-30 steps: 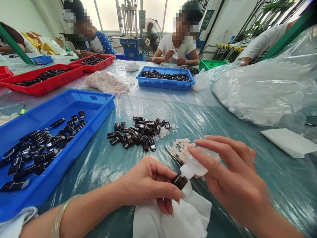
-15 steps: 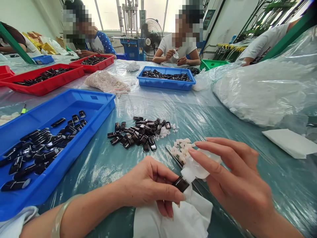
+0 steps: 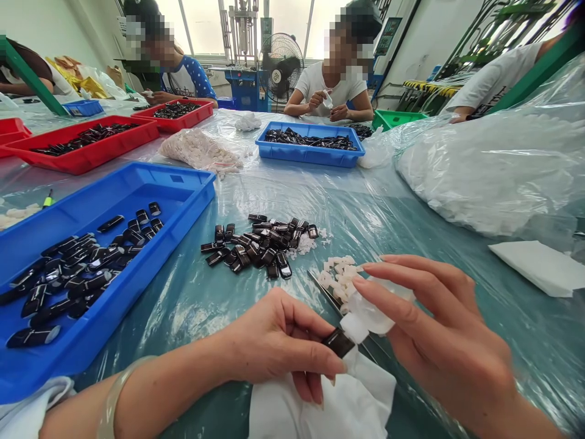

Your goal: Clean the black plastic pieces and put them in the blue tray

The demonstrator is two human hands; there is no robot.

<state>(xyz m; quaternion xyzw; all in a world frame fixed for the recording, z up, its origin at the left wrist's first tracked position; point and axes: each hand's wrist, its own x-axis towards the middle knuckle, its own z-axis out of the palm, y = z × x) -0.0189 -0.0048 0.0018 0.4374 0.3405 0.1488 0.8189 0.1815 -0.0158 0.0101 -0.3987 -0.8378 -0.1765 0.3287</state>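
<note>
My left hand point(image 3: 278, 341) pinches a small black glossy part point(image 3: 339, 342) between thumb and fingers, above a white cloth point(image 3: 329, 402). My right hand point(image 3: 434, 329) holds a small translucent white squeeze bottle point(image 3: 365, 317), its tip touching the black part. Just beyond my hands lie a pile of the same black parts point(image 3: 258, 244), a small heap of white bits point(image 3: 338, 274) and a thin metal tool point(image 3: 324, 289) on the plastic-covered table.
A blue tray point(image 3: 183, 201) with several black parts sits at my left. Red trays point(image 3: 91, 155), another blue tray point(image 3: 311, 155) and bags of white pieces point(image 3: 201, 149) lie further off. A big clear bag point(image 3: 493, 164) and a white pad point(image 3: 539, 268) are at right. Other people sit opposite.
Both hands with the black part and the bottle have drifted slightly right and down; the bottle tip stays on the part. The view has shifted a little.
</note>
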